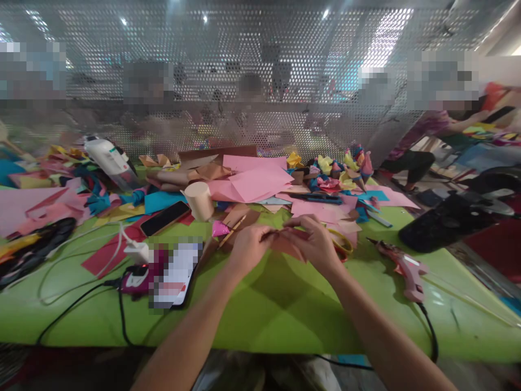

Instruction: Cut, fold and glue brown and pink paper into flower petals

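My left hand [250, 247] and my right hand [313, 241] meet over the middle of the green table. Between them is a piece of brown paper [288, 247], pinched at its upper edge by the fingertips of both hands. The fingers partly hide it. Close to the right hand lie yellow loop handles [345, 245], likely scissors, partly covered by that hand. Left of my left hand are a thin pencil-like stick [232, 232], a small bright pink piece [220, 229] and strips of brown paper.
A pink glue gun [409, 271] lies on the green table [301, 320] at right, near a black bottle [435, 222]. At left are a lit phone [179, 274], a dark phone [165, 218] and a power strip [138, 279] with cords. Behind stand a beige cup [199, 201] and pink sheets [260, 182].
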Motion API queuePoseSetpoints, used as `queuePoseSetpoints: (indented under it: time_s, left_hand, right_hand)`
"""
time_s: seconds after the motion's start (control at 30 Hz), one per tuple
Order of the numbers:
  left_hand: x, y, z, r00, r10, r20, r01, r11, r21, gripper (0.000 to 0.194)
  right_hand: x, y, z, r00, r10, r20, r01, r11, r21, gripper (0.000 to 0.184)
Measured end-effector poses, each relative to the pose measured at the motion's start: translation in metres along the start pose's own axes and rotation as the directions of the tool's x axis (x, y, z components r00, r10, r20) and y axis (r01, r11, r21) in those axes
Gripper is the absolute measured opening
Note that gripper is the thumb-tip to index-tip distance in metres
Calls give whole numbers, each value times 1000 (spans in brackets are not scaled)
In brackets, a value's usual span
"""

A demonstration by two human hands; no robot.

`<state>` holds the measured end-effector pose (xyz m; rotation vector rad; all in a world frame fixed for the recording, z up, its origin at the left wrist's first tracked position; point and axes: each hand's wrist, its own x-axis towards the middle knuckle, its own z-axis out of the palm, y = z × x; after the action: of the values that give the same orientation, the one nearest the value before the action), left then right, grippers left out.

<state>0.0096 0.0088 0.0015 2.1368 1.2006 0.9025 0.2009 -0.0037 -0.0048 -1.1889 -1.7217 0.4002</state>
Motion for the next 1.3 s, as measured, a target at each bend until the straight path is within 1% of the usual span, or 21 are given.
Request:
queuePoseSetpoints:
  time_s: [0.07,0.13,0.2,0.27,0.4,0.5,0.57,0.63,0.73,0.8,0.9,0.97,1.0,1.1,1.2,1.3]
  left_hand:
    - [-1,-4,1,994,-71,-80,64,994,-89,16]
    - [-1,-7,2,983,-113,-147,91,985,-147,16]
    - [0,-8,4,975,-127,-185,98,983,-156,17]
    - [-1,-6,6,975,-118,-187,95,987,-127,17]
    - [-4,-1,10,988,-86,-126,86,996,-6,14]
    - [-7,4,12,995,-73,-72,75,997,23,16]
    - [-9,5,13,996,-65,-60,67,997,38,17]
    - [-9,6,14,994,-68,-88,76,993,88,18]
    - [-9,6,16,984,-84,-160,110,980,164,18]
    - [-8,4,16,976,-86,-197,121,978,169,17]
    - [-8,2,15,968,-90,-233,121,986,119,17]
    - [-8,0,15,966,-97,-239,121,989,89,18]
    - [-8,0,14,967,-97,-237,119,990,80,18]
    - [-7,-2,15,969,-89,-230,109,991,75,20]
    - [-7,-4,16,967,-72,-245,99,990,101,21]
    - [-6,-8,16,961,-65,-269,100,988,116,20]
  right_hand:
    - [0,-1,-1,994,-40,-103,39,999,-14,26]
    - [-1,-2,-2,979,-102,-176,92,994,-60,33]
    - [-2,-2,0,968,-164,-192,140,982,-130,30]
    - [-3,-3,2,966,-192,-175,159,970,-186,27]
    - [-5,-1,8,971,-172,-168,136,969,-207,33]
    - [-6,2,11,969,-148,-196,109,974,-198,38]
    - [-7,5,12,972,-113,-204,75,980,-186,39]
    - [-7,6,13,977,-84,-195,53,986,-158,37]
    - [-7,6,13,980,-77,-182,53,989,-136,37]
    - [-7,4,12,976,-90,-199,59,986,-158,41]
    - [-6,0,10,957,-118,-267,76,984,-164,46]
    - [-6,1,10,953,-102,-286,73,991,-109,44]
    - [-6,2,10,957,-72,-281,57,996,-62,44]
    - [-5,10,12,975,74,-212,-43,988,148,49]
    - [-4,15,14,968,215,-129,-149,907,394,59]
    - [-3,14,14,957,281,-74,-198,819,538,61]
